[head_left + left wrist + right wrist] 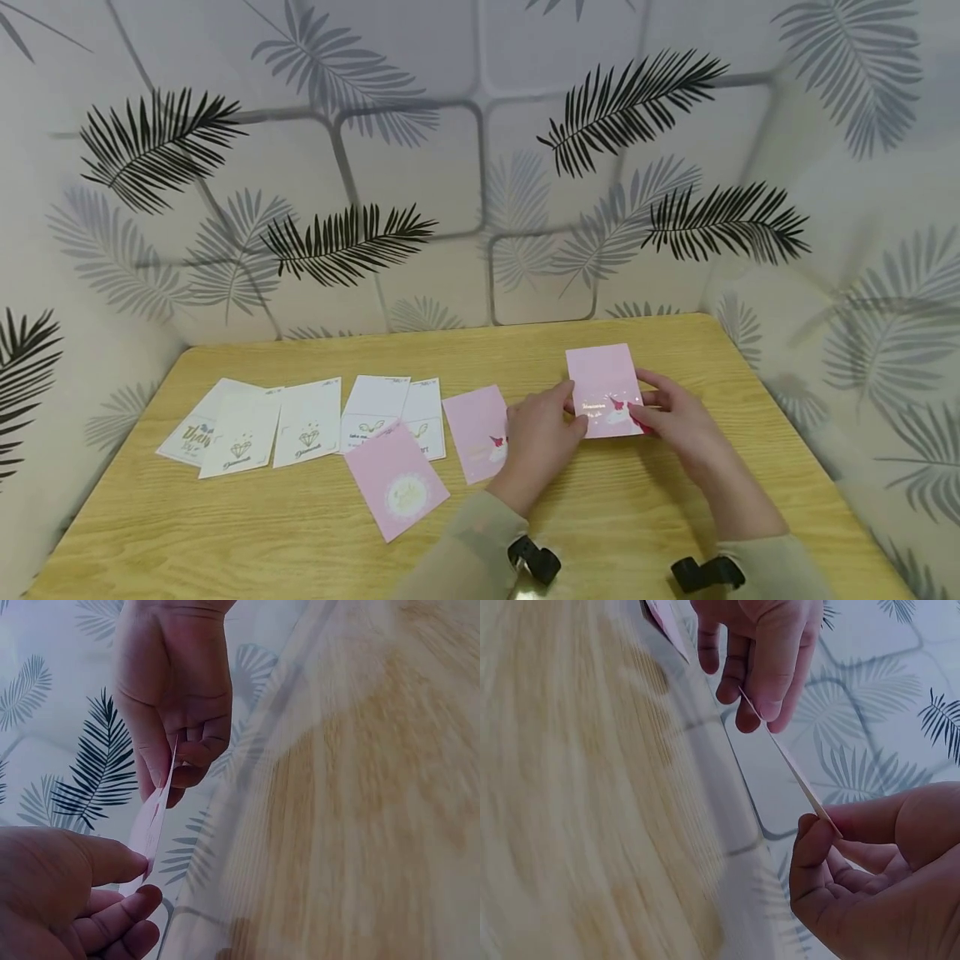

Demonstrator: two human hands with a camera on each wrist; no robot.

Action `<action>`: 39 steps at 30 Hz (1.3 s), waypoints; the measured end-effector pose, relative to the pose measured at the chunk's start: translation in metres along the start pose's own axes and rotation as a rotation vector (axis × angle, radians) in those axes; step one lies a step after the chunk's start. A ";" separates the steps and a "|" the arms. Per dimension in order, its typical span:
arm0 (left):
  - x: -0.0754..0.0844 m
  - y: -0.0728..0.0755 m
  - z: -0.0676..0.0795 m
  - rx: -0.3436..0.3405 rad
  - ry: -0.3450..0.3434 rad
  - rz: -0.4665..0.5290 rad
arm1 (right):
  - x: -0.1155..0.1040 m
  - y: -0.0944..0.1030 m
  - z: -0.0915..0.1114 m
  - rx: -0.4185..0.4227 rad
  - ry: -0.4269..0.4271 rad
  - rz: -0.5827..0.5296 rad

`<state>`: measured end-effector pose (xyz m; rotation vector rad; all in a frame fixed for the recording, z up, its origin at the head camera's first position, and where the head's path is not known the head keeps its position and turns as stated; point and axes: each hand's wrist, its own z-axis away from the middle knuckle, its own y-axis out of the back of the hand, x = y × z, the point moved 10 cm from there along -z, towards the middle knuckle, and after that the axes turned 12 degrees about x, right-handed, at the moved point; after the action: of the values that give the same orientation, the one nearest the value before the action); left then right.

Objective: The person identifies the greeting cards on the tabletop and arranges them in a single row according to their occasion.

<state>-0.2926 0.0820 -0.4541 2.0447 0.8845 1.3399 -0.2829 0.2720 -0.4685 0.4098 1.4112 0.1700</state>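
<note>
A pink card (604, 373) with a unicorn picture is held up over the right part of the table. My left hand (542, 442) pinches its left edge between thumb and fingers. At the opposite edge, my right hand (684, 427) pinches it near the lower corner. Seen edge-on, the card (152, 825) spans between both hands in the left wrist view. The right wrist view also shows the thin card (791, 766) between them. A similar pink unicorn card (474, 425) lies just left of my left hand, which partly covers it.
Left of these lie a pink card with a round white emblem (386, 471), two white winged cards partly under it (377, 394), two cream diamond cards (310, 417) and a white card with gold lettering (193, 423). A patterned curtain (480, 183) backs the wooden table (225, 533).
</note>
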 end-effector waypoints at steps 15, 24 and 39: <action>0.020 -0.036 -0.009 -0.057 -0.008 -0.057 | 0.012 0.031 -0.010 0.041 0.030 0.193; 0.022 -0.054 -0.010 -0.097 0.026 -0.145 | 0.016 0.039 -0.015 0.033 0.101 0.273; 0.030 -0.060 -0.009 -0.129 -0.023 -0.227 | 0.029 0.040 -0.020 0.021 0.051 0.325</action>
<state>-0.3062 0.1438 -0.4773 1.7992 0.9625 1.2151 -0.2933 0.3220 -0.4821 0.6558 1.3906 0.4324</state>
